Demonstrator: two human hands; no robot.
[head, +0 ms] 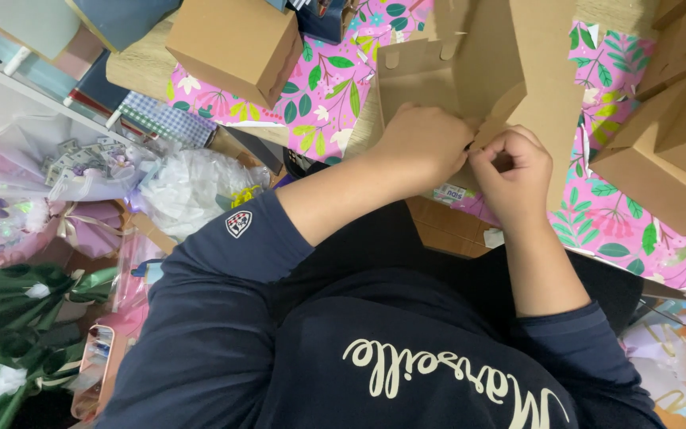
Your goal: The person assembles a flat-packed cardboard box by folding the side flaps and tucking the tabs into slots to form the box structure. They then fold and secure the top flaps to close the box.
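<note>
1. Your left hand (pixel 422 143) was curled shut over a flap of the half-folded kraft cardboard box (pixel 510 71), which stood at the near edge of the table (pixel 140 63), on the pink floral paper (pixel 319 87). Your knuckles hid the flap itself, so I could not tell how firmly it was seated.
2. Your right hand (pixel 514 171) pinched a small tab of the same box between thumb and fingertips, touching the left hand. A pinch that tight on thin card could have creased or torn the tab if you had forced it.
3. The box leaned on its open panels with nothing bracing it. A hard push could have tipped it toward the far edge, or sprung the tall panel out of its fold.
4. The finished boxes (pixel 240 44) near the far left corner and the stack (pixel 668 151) along the right edge sat close by. A slipping elbow could have knocked them.
5. The floral paper lay loose beneath, so the box could have slid while you pressed.
</note>
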